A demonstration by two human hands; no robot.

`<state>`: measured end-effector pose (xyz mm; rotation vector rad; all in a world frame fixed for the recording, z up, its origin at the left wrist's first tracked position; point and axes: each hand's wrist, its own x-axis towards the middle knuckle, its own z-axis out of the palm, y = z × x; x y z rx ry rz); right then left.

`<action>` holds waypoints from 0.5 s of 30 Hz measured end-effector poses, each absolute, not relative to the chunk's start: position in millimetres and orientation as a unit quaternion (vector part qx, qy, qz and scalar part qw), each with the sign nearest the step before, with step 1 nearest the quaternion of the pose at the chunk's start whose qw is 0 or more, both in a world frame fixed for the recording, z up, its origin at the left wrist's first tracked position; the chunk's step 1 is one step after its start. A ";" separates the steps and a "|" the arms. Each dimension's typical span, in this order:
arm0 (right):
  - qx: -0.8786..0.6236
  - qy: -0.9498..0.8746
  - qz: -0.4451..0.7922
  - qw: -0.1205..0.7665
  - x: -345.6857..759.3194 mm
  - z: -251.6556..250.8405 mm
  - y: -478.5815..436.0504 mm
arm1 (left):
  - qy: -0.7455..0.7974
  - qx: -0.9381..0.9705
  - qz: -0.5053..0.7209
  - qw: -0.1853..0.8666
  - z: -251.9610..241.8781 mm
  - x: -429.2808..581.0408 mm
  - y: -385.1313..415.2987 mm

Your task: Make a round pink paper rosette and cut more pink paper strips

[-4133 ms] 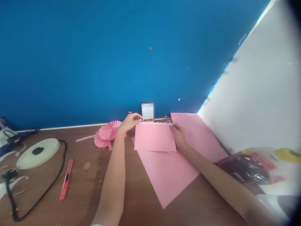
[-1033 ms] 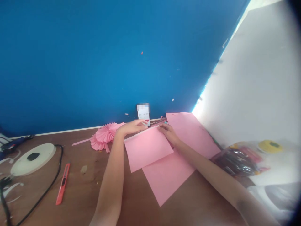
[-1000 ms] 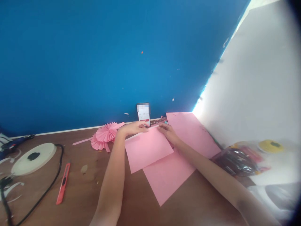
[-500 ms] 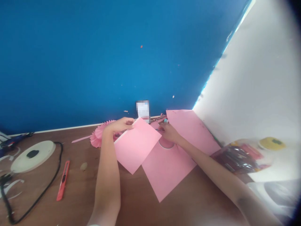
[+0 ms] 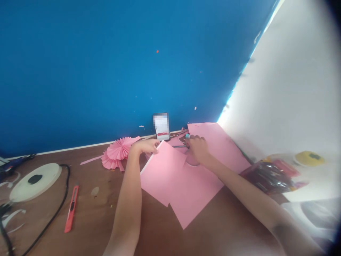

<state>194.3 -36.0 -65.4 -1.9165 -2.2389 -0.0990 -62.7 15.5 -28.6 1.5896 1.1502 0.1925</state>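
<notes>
Pinched in my left hand (image 5: 147,146) is the upper edge of a pink paper square (image 5: 165,170), tilted over a larger pink sheet (image 5: 191,199) on the table. My right hand (image 5: 196,147) is closed around scissors (image 5: 179,146) with a light blue handle; their blades point left, behind the top of the square. A dark-edged round shape on the larger sheet shows below my right hand. Left of my left hand lie pleated pink paper fans (image 5: 118,151).
A phone (image 5: 162,127) leans against the blue wall. Another pink sheet (image 5: 226,149) lies back right. At left are a red cutter (image 5: 71,209), a white disc (image 5: 36,182) and a black cable (image 5: 60,209). A plastic bag (image 5: 271,176) lies at right.
My left hand has moved right with the pink square, which now overlaps more of the larger sheet. My right hand has lifted the scissors slightly, and their blades now show.
</notes>
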 end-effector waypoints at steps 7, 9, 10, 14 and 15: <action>-0.607 -0.793 0.047 0.029 191.0 -69.8 -37.9 | 0.500 0.686 0.060 0.525 -30.4 -64.9 17.7; -0.608 -0.792 0.049 0.030 187.3 -70.7 -38.8 | 0.520 0.687 0.073 0.503 -33.1 -66.2 19.5; -0.617 -0.785 0.053 0.030 186.4 -69.9 -39.1 | 0.527 0.686 0.076 0.495 -34.6 -66.7 20.4; -0.652 -0.756 0.056 0.001 190.1 -57.9 -41.1 | 0.531 0.688 0.036 0.494 -38.0 -66.6 22.9; -0.657 -0.753 0.032 0.000 192.4 -53.6 -42.0 | 0.524 0.694 0.018 0.494 -37.8 -66.1 23.1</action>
